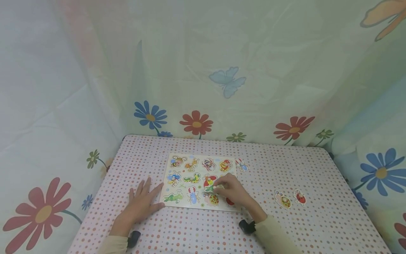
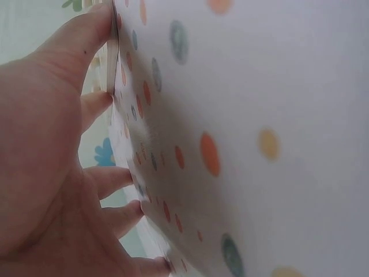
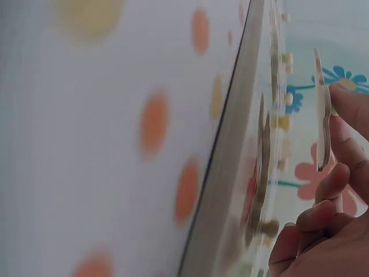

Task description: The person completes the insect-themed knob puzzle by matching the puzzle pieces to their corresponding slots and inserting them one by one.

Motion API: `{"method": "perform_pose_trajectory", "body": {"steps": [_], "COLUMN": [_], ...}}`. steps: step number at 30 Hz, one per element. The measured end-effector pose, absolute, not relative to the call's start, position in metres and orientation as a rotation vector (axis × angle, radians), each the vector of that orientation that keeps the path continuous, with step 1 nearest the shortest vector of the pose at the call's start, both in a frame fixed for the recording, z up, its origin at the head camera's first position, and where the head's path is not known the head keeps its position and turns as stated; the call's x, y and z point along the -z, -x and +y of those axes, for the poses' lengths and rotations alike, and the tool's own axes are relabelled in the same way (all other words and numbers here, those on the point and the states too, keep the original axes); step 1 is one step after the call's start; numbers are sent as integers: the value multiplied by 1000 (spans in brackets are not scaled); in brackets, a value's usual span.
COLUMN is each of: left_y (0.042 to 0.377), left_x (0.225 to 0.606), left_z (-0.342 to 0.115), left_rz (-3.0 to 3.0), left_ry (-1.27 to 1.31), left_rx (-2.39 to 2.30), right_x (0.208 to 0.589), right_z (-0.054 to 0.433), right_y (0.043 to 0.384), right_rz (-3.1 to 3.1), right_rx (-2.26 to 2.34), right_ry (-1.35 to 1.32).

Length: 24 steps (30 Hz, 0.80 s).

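Observation:
A wooden puzzle board (image 1: pixel 187 189) with insect pictures lies on the table. My right hand (image 1: pixel 233 190) is over its right part, pinching a green insect-shaped puzzle piece (image 1: pixel 209 189) between thumb and fingers. In the right wrist view that thin wooden piece (image 3: pixel 323 127) is seen edge-on, raised off the board, with the other fingers curled beneath. My left hand (image 1: pixel 141 203) rests on the table with fingers spread, its thumb and index fingertips at the board's left edge. Several knobbed pieces, among them a green caterpillar (image 1: pixel 191 178), sit on the board.
A stag beetle piece (image 1: pixel 242 164) lies by the board's upper right corner. Farther right on the dotted tablecloth (image 1: pixel 317 229) are a snail-like spotted piece (image 1: pixel 283 200) and a red ladybird piece (image 1: pixel 300 197). A flowered curtain (image 1: pixel 253 88) hangs behind the table.

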<state>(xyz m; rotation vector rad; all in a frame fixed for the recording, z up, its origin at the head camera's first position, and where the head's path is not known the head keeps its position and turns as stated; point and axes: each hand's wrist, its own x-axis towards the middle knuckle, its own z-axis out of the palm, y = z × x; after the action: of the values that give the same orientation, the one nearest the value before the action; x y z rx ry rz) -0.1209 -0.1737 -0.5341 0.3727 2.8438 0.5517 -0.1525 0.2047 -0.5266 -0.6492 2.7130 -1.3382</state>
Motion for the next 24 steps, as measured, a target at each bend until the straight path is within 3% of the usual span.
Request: {"method": "perform_pose_trajectory", "body": {"steps": [24], "left_y": [120], "left_x": [533], "left_z": [-175], "left_rz": [2837], "left_ry": [-376], "left_rx": [-562], "right_x": [516], "right_z": [94], "right_y": [159], "right_rz": [2646], "right_rx": [1161], "right_ry": [690]}}
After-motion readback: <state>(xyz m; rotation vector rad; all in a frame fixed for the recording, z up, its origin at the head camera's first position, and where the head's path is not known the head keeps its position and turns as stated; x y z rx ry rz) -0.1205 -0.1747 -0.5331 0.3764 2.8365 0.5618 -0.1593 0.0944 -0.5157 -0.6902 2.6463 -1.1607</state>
